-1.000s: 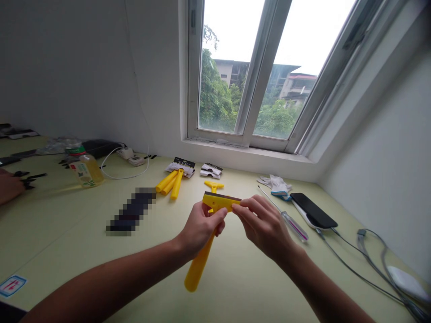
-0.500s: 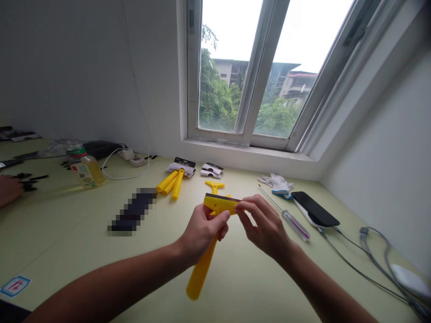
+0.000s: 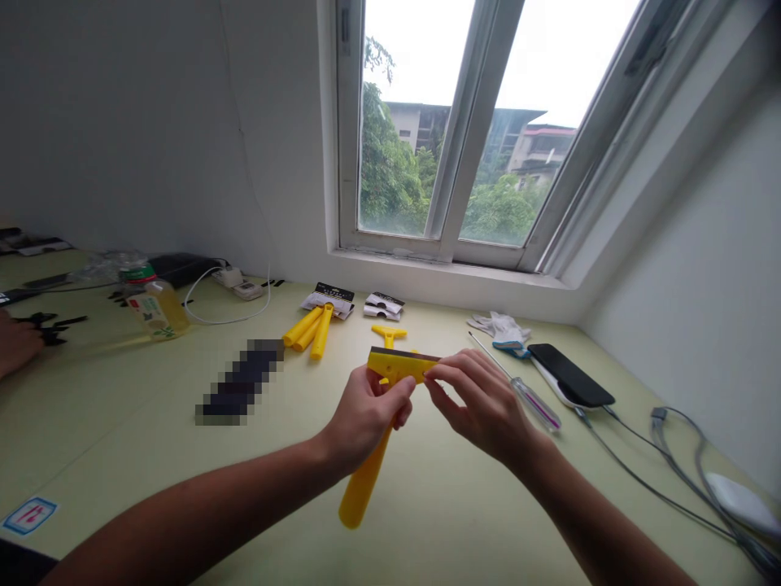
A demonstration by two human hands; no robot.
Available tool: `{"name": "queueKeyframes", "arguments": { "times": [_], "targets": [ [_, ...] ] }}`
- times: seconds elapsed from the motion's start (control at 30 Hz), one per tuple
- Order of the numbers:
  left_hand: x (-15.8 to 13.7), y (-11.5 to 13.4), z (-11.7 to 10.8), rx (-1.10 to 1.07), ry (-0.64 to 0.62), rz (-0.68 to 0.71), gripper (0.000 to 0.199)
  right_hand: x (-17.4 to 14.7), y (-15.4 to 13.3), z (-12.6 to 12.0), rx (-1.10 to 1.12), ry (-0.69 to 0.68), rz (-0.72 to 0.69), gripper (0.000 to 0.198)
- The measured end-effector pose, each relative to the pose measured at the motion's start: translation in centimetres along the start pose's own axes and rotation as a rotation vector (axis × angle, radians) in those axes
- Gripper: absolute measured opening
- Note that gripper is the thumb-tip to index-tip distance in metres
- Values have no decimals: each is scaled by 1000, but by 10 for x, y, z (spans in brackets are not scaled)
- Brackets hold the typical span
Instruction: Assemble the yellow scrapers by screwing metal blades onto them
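A yellow plastic scraper with a long handle and a wide head is held above the pale green table. My left hand is wrapped around the top of its handle. My right hand pinches the right end of the scraper head, where a thin dark blade edge runs along the top. Behind my hands on the table lie a loose yellow T-shaped scraper part and a few yellow handles.
Two packets lie under the window. A screwdriver, a white glove, a black phone and grey cables are at right. A drink bottle stands at left. Another person's hand rests at the far left edge.
Both hands and the scraper stayed almost in place; the handle end swung slightly and my right fingers shifted along the head's right end.
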State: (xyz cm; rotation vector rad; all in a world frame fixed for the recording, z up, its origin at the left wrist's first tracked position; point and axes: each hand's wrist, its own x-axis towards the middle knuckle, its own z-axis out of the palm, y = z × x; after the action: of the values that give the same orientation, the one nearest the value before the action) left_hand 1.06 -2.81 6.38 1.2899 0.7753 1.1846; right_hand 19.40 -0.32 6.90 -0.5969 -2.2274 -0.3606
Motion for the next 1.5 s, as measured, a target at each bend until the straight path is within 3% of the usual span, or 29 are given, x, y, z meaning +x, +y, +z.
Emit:
{"name": "queueKeyframes", "arguments": {
  "times": [0.13, 0.4, 0.57, 0.63, 0.8, 0.87, 0.97, 1.03, 1.1, 1.17, 1.23, 1.33, 1.5],
  "targets": [
    [-1, 1, 1, 47, -3, 4, 21, 4, -4, -1, 109, 25, 119, 18],
    [4, -11, -7, 96, -18, -6, 30, 11, -13, 2, 503, 29, 716, 25],
    [9, -19, -11, 51, -53, -57, 25, 10, -6, 3, 935, -81, 795, 32],
    [11, -20, -11, 13, -74, -77, 19, 8, -4, 4, 988, -81, 776, 30],
    [14, -19, -6, 19, -60, -69, 21, 5, -5, 6, 852, -23, 737, 27],
    [15, -18, -5, 22, -47, -62, 21, 7, 0, 2, 902, -74, 721, 33],
    [16, -16, -5, 9, -24, -49, 21, 6, 25, -14, 898, -253, 696, 43],
    [18, -14, -7, 2, -4, -40, 21, -3, 51, -26, 581, -402, 794, 40],
    [21, -13, -8, -6, 15, -29, 21, -19, 78, -34, -13, -547, 1064, 40],
    [23, -13, -10, -23, 33, -19, 19, -39, 102, -35, -202, -613, 1223, 43],
    [25, -14, -11, -46, 54, -15, 19, -59, 119, -31, -236, -698, 1298, 31],
    [28, -18, -13, -91, 86, -22, 19, -78, 131, -24, -216, -746, 1304, 18],
    [34, -27, -19, -163, 160, -27, 23, -69, 132, -37, -154, -660, 1217, 35]
  ]
}}
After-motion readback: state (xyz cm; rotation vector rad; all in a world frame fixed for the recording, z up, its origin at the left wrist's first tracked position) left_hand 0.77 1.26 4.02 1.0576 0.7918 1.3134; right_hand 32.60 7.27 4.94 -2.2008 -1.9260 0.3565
